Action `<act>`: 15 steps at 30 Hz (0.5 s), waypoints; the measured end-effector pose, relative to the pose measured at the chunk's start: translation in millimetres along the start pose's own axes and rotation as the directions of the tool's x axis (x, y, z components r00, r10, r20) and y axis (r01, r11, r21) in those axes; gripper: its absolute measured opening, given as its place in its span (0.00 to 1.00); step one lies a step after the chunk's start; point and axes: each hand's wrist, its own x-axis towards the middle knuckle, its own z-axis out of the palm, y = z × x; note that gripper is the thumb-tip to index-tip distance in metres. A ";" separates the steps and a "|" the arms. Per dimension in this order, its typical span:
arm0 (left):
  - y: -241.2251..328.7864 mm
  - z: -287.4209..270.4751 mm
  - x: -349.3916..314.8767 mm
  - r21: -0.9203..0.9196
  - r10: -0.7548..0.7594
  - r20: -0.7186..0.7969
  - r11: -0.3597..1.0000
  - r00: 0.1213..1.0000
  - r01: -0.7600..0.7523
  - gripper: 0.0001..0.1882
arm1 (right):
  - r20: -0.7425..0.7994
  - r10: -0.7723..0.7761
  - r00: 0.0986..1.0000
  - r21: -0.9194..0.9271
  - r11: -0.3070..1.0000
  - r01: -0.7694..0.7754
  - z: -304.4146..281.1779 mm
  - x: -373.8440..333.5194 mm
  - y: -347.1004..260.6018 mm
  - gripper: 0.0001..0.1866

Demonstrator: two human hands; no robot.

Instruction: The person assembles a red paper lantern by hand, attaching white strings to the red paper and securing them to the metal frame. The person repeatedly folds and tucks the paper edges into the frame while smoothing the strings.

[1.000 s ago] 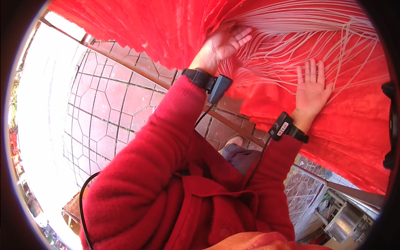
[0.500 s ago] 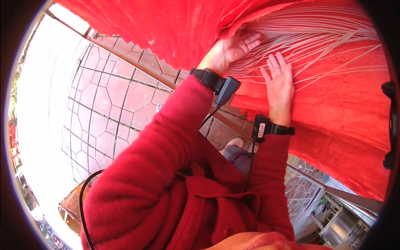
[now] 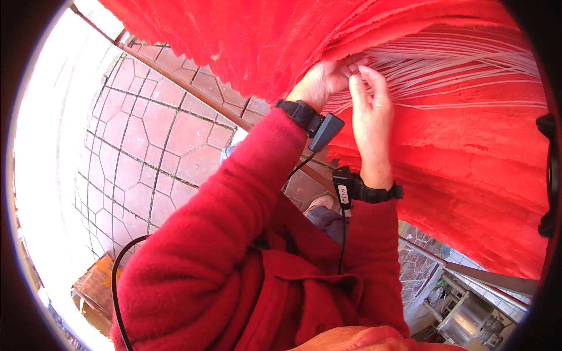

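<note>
Red paper-like sheets [image 3: 462, 152] hang in thick layers in front of me. A fan of thin pale strands [image 3: 445, 61] runs across them toward the right. Palm upward, my left hand [image 3: 328, 79] is at the left end of the strands, beside the overhanging edge of the upper red layer [image 3: 263, 47]. Its fingers are loosely bent and apart. Just right of it, my right hand [image 3: 373, 117] is raised over the strands, its fingertips close to the left fingers. A gap shows between its thumb and fingers. I see nothing held in either hand.
A brown rail [image 3: 175, 85] crosses at the left, and another bar [image 3: 492, 275] runs beneath the sheets at right. A cardboard box [image 3: 96, 286] stands lower left on the paved floor [image 3: 140, 140]. At lower right is a metal cylinder [image 3: 465, 322]. Cables [image 3: 119, 298] trail from my wrists.
My right hand has moved left and up, to the left fingers, and its fingers have bent. Several strands that lay slanting across the lower red sheet are now gathered higher. My left hand stays nearly in place.
</note>
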 end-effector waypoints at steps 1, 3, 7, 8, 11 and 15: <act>-0.1 0.7 -4.8 0.113 0.037 -0.010 0.993 0.999 -0.036 0.16 | -0.038 -0.039 0.999 0.109 0.993 0.043 -0.2 4.8 -9.3 0.13; -2.2 2.8 -8.8 0.191 0.073 -0.030 0.979 0.997 -0.066 0.16 | 0.000 -0.061 0.998 0.249 0.967 0.059 -0.9 16.3 -22.4 0.15; -9.0 6.3 -2.0 0.051 0.037 -0.060 0.998 0.998 -0.034 0.16 | 0.205 -0.132 0.970 0.238 0.968 0.081 -6.5 47.0 -21.2 0.16; -9.1 4.9 -1.1 0.116 0.040 -0.047 0.993 0.998 -0.034 0.19 | 0.213 -0.056 0.976 0.052 0.998 0.046 -10.1 53.7 -15.2 0.18; -3.5 -1.3 4.9 0.110 -0.121 0.062 0.987 0.991 0.114 0.32 | 0.327 0.092 0.940 -0.032 0.996 -0.087 -41.6 62.9 6.8 0.19; -5.0 -8.1 9.0 0.083 -0.115 0.086 0.991 0.990 0.108 0.42 | 0.177 0.204 0.963 0.053 0.975 -0.217 -86.4 71.2 28.2 0.19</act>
